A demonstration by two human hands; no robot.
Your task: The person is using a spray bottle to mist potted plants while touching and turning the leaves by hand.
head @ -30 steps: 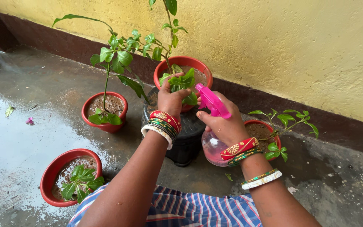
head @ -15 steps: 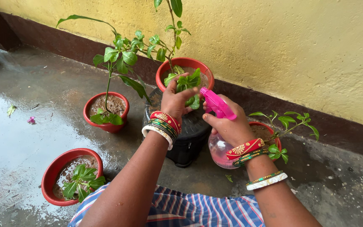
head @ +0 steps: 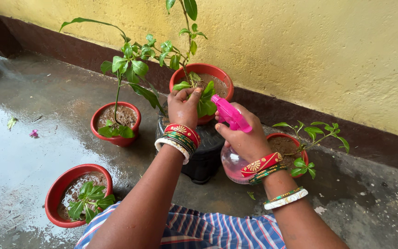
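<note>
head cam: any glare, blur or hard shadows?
Head view: soft, even daylight and no hard shadows; pale sky glare on the wet floor at left; left hand, pink spray bottle in the right hand, and red pots sharp; no visible motion blur.

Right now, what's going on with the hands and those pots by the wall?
The person's right hand holds a pink spray bottle, its nozzle turned toward a small green plant in front of the red pot by the wall. The left hand has its fingers on that plant's leaves, above a black pot. Three more red pots stand around: one at left, one near the bottom left, one at right. The concrete floor is wet.
</note>
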